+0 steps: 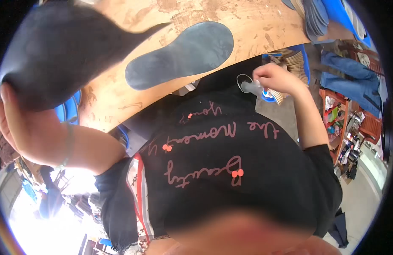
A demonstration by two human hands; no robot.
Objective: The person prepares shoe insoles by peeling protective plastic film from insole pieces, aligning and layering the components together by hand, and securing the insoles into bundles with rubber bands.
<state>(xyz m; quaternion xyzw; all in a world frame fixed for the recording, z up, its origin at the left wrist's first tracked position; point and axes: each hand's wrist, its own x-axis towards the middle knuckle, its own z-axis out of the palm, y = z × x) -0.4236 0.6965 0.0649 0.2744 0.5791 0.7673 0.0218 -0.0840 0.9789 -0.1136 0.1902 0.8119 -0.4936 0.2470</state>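
On the left, my left hand (18, 125) grips the lower edge of a large dark, flexible piece (62, 51). It is raised close to the camera and narrows to a point on its right; its kind is unclear. A dark grey shoe insole (181, 55) lies flat on the wooden table, just right of that piece and touched by neither hand. Beyond the table edge, my right hand (275, 78) is closed with bent fingers on a small translucent whitish piece (252, 87). A thin pale loop (243, 80) shows beside it. What this piece is, I cannot make out.
The wooden table (264, 25) has dark stains. At its far right end lie stacked grey insoles (314, 21) beside a blue container (339, 15). Below the edge stands a blue bin (306, 63) with tan layered pieces. Jeans (351, 80) hang over a reddish wooden chair (371, 127).
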